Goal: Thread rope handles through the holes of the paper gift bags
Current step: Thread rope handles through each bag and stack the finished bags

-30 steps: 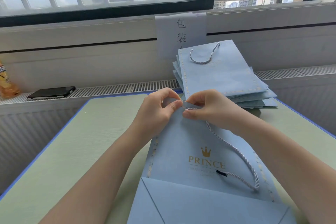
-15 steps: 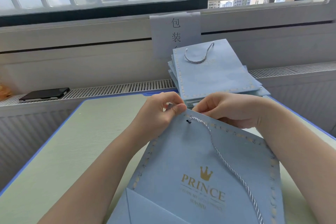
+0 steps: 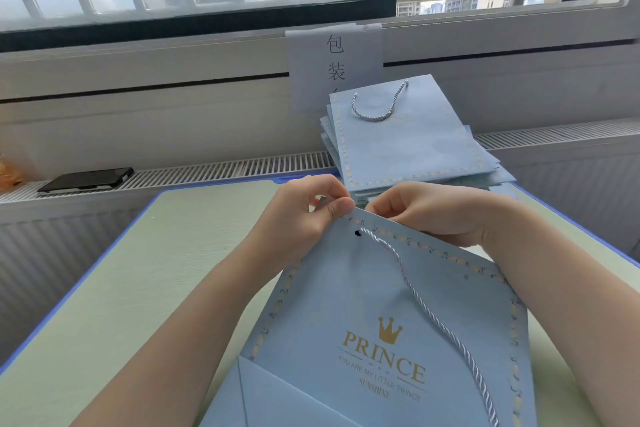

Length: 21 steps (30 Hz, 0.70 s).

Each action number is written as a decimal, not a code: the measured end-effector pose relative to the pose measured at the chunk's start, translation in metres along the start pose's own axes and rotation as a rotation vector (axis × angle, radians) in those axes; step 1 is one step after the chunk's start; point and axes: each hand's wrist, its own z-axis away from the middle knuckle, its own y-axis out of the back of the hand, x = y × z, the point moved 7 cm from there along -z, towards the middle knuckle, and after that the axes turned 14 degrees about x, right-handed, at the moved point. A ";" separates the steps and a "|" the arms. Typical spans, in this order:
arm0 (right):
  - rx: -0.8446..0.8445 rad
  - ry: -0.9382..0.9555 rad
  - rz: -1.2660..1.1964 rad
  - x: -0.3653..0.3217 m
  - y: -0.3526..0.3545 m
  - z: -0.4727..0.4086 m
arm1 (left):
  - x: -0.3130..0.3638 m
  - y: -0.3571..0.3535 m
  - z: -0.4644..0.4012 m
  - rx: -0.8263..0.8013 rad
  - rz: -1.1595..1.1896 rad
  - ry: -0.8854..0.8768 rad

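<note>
A flat light-blue paper gift bag (image 3: 346, 305) printed PRINCE lies tilted in front of me. A white twisted rope (image 3: 429, 312) comes out of the bag's left hole (image 3: 358, 233) and trails down across its face to the lower right. The right hole (image 3: 466, 276) has no rope in it. My left hand (image 3: 301, 218) pinches the bag's top left edge between thumb and fingers. My right hand (image 3: 433, 213) reaches behind the top edge with curled fingers; what it holds there is hidden.
A stack of blue bags (image 3: 408, 142), the top one with a rope handle (image 3: 377, 104), leans at the table's far edge under a paper sign (image 3: 334, 59). A black phone (image 3: 86, 179) lies on the radiator ledge. The green table (image 3: 138, 270) has a blue rim.
The bag has been turned and lifted toward me, so its top edge slants. The rope now runs out of the left hole, and my right hand has gone behind the edge.
</note>
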 end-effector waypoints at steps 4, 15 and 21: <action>0.070 0.020 -0.013 -0.003 0.004 -0.001 | -0.003 0.000 0.000 -0.002 -0.007 0.024; -0.062 0.020 -0.088 -0.001 -0.001 0.001 | -0.004 -0.001 0.000 -0.003 -0.026 0.016; -0.098 0.042 -0.101 -0.001 -0.004 0.001 | 0.000 -0.001 0.000 -0.005 -0.004 0.005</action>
